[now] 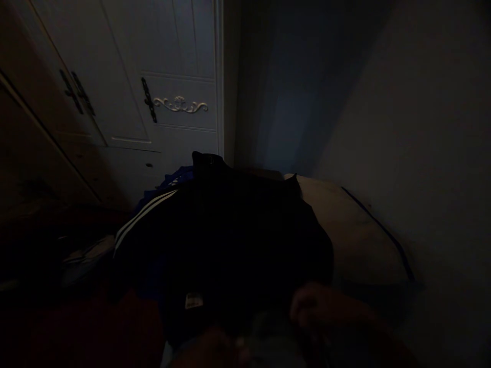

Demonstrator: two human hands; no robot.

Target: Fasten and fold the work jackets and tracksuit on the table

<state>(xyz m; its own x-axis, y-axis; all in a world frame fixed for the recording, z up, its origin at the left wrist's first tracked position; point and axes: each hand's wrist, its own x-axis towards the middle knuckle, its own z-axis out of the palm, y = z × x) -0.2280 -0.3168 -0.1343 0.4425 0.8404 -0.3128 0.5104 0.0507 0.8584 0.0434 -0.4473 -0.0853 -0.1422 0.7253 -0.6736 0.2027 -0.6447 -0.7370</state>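
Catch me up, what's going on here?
A person has both bare hands low in a very dark view, the left hand and the right hand at the near end of a black garment with white stripes. Whether either grips it is too dark to tell. The garment lies spread out, a pale label showing near its lower left and blue fabric past its left edge. A panelled cabinet stands behind.

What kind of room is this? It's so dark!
Probably a bedroom, though it's too dim to be sure: there's a pale wardrobe, a black garment with white stripes, and a cream-coloured, cushion-like bundle.
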